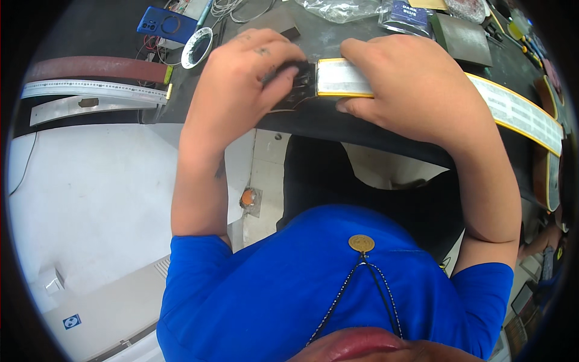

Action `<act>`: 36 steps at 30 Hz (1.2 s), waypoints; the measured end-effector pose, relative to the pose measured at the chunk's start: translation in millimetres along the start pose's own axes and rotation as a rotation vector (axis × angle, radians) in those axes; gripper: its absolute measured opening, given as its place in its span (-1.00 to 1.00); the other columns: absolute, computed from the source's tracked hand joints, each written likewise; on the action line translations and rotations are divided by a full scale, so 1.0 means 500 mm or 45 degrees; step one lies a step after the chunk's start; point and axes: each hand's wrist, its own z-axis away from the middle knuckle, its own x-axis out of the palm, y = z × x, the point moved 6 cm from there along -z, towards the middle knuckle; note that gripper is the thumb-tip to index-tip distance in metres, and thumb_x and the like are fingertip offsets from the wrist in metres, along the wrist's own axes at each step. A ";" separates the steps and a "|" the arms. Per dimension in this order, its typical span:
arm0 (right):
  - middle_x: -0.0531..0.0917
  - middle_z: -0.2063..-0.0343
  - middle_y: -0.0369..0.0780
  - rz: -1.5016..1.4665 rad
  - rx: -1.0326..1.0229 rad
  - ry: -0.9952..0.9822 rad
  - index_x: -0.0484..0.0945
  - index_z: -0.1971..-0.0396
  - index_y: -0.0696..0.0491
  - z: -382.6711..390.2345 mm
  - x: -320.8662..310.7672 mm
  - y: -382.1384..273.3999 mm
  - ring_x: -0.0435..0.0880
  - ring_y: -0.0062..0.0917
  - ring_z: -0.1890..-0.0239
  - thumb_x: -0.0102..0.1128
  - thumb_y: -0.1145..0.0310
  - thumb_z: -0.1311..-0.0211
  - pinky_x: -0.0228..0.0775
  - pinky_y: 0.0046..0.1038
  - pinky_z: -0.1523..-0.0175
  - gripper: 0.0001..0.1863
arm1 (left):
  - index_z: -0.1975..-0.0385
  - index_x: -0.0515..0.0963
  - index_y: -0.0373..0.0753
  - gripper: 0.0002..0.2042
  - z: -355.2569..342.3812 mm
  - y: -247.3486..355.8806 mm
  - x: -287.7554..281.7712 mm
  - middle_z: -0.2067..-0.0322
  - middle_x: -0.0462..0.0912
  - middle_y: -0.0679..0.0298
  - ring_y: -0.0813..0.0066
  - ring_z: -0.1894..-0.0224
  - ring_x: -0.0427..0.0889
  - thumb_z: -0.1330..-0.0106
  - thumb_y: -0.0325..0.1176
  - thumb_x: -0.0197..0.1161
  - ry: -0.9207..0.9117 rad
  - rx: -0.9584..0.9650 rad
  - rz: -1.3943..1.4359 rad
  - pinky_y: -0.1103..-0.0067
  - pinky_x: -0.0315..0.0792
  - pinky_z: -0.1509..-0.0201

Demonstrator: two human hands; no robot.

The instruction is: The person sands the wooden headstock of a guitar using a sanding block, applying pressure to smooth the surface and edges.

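Observation:
A guitar neck (518, 114) with pale tape over its fretboard and yellow edging runs across the bench to the guitar body (546, 99) at the right rim. My right hand (416, 84) is wrapped round the neck near its narrow end, thumb on the near edge and fingers over the far side. Just left of the tape is the black, streaked head end (304, 87). Over it my left hand (244, 84) is closed, its fingers curled and stained black. Something dark shows under those fingers; its kind is hidden.
At left lie a reddish long bar (102, 68), a steel ruler (90, 89) and a metal straightedge (66, 110). Behind are a blue phone (166, 24), a white bowl (197, 48), a dark blue packet (407, 15) and a metal block (461, 39). Several tools (525, 42) lie at far right.

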 end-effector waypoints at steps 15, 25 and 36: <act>0.87 0.25 0.00 -0.006 0.004 0.016 0.76 0.14 0.16 -0.002 0.002 -0.001 0.90 -0.06 0.10 0.57 0.06 -0.29 0.75 -0.10 -0.08 -0.57 | 0.06 0.82 -0.28 -0.79 0.038 -0.037 -0.008 0.11 0.84 0.18 0.18 0.12 0.84 -0.34 -0.59 0.49 -0.005 -0.195 -0.150 0.42 0.69 0.13; 0.86 0.25 -0.01 -0.006 0.022 -0.031 0.74 0.12 0.16 -0.002 0.001 0.002 0.89 -0.06 0.10 0.57 0.06 -0.32 0.74 -0.08 -0.09 -0.56 | 0.04 0.81 -0.29 -0.80 0.068 -0.052 -0.004 0.11 0.84 0.16 0.15 0.11 0.83 -0.37 -0.58 0.47 0.055 -0.287 -0.092 0.38 0.69 0.01; 0.86 0.24 0.02 0.033 0.021 0.019 0.75 0.13 0.15 -0.003 -0.001 0.000 0.89 -0.04 0.09 0.56 0.09 -0.29 0.73 -0.08 -0.09 -0.59 | -0.01 0.84 -0.27 -0.73 0.076 -0.034 -0.008 0.04 0.87 0.14 0.20 0.05 0.87 -0.36 -0.64 0.49 0.051 -0.233 -0.029 0.45 0.71 -0.03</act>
